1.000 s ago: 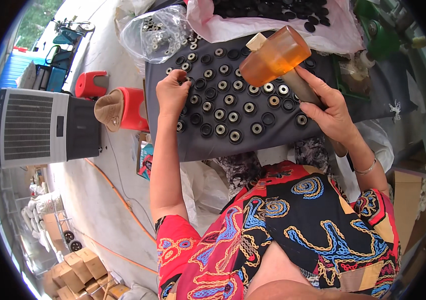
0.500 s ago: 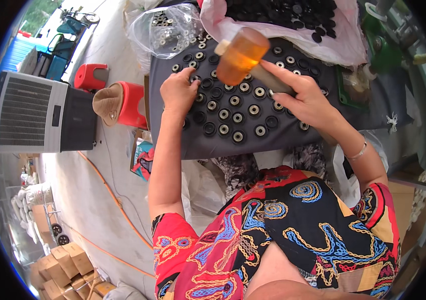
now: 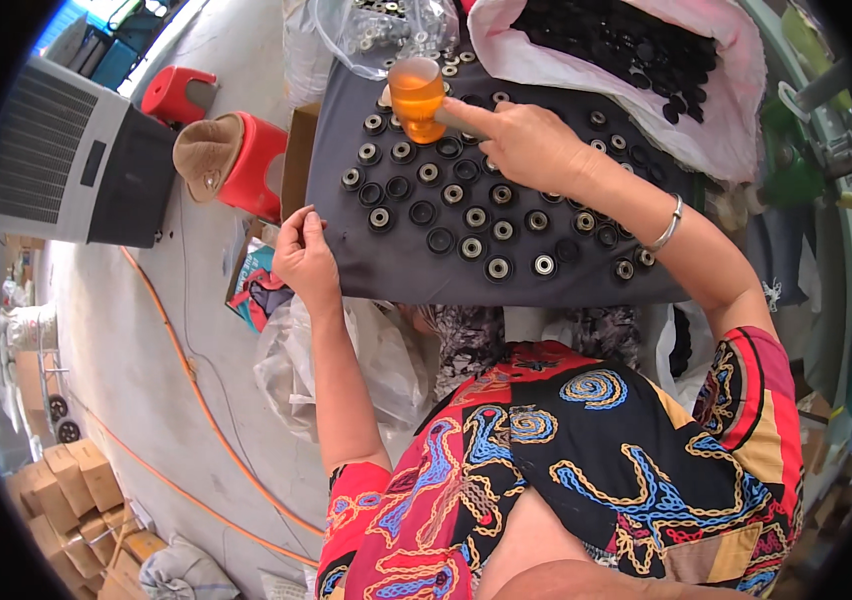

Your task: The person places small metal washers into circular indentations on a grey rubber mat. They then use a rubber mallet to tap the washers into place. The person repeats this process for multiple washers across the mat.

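My right hand (image 3: 526,145) grips the handle of an orange rubber mallet (image 3: 416,98), whose head rests down on the far left part of a dark grey board (image 3: 386,275). Several round black wheel parts with silver centres (image 3: 476,218) lie in rows on that board. At the board's near left edge my left hand (image 3: 304,255) pinches its rim, fingers closed together. A clear plastic bag of small metal bearings (image 3: 386,25) lies just beyond the mallet.
A pink-lined bag of black round parts (image 3: 636,55) sits at the far right of the board. Red stools (image 3: 251,165) and a fan heater (image 3: 66,160) stand on the floor to the left, with an orange cable (image 3: 196,400) and cardboard boxes (image 3: 76,485).
The mallet has come down and leftward from a raised position onto the far left parts. My left hand has drawn back from the rows of parts to the board's near left edge.
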`<state>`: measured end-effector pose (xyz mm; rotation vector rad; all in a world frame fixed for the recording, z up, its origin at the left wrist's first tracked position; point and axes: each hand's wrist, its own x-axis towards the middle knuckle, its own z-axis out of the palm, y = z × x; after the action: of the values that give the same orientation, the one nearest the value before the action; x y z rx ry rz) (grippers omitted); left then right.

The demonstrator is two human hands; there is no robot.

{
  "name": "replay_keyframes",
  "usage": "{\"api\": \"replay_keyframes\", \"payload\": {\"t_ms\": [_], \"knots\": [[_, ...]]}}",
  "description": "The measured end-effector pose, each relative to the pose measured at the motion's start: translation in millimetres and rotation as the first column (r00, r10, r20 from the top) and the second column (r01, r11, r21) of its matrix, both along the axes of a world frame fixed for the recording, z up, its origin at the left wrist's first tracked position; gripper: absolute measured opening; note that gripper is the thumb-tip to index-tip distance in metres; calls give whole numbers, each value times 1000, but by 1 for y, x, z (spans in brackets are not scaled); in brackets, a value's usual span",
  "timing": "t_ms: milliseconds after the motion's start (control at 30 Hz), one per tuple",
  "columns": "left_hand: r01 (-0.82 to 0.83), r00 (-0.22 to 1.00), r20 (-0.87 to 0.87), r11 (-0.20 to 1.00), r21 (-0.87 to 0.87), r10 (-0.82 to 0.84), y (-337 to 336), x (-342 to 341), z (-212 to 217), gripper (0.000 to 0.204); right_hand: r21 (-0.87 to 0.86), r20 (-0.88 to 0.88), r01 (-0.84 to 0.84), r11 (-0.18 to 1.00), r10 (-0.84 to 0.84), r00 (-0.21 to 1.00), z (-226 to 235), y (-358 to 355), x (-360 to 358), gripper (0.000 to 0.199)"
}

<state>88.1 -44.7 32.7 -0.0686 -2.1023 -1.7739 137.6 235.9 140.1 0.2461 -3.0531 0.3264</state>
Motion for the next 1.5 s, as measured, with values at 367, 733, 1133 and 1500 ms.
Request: {"api": "replay_keyframes", "payload": {"t_ms": [367,733,1133,1500], "knots": [[-39,995,-98,999,-22,37,3,0,-7,12,-37,-74,-29,999,27,997,-8,-2,0,64],[-109,989,-114,988,-110,96,7,-1,-2,9,-39,-43,-114,993,112,993,-2,-22,0,63],[-97,995,-47,987,-130,92,9,4,6,10,-97,-53,16,995,-21,998,-8,-3,-8,61],[-105,994,-52,985,-135,99,5,5,8,10,-38,-19,4,999,-5,1000,3,-24,-33,58]]}}
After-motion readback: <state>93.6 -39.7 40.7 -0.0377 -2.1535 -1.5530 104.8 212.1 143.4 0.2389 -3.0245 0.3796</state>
